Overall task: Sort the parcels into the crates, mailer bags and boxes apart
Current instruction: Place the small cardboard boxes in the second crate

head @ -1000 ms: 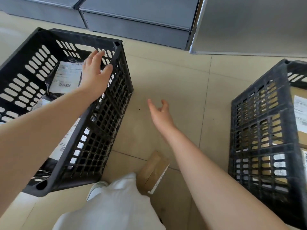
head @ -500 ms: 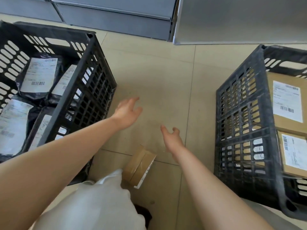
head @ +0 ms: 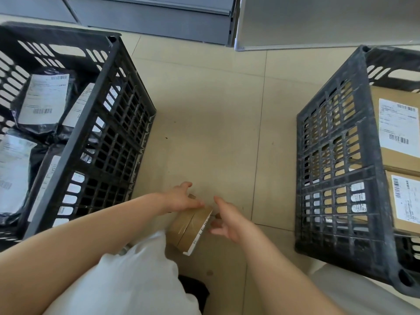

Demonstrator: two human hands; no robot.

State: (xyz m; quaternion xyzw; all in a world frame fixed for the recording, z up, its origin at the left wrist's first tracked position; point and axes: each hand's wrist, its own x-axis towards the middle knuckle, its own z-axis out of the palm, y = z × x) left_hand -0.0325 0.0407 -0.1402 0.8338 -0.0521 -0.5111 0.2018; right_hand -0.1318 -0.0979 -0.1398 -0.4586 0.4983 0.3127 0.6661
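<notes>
A small brown cardboard box (head: 189,228) with a white label edge lies on the tiled floor between two crates. My left hand (head: 181,197) rests on its far end, fingers spread. My right hand (head: 227,220) touches its right edge, fingers apart. The black crate on the left (head: 75,137) holds several black mailer bags (head: 43,98) with white labels. In the dark crate on the right (head: 386,55) lie labelled cardboard boxes (head: 400,160).
Grey cabinet fronts (head: 159,19) and a grey panel (head: 318,19) stand along the back. My knee in white cloth (head: 125,280) is just below the small box. Beige floor tiles (head: 216,110) run between the crates.
My left hand left the mailer crate and came down onto the small box. My right hand drew back and down to the box's right edge. The view tilted downward.
</notes>
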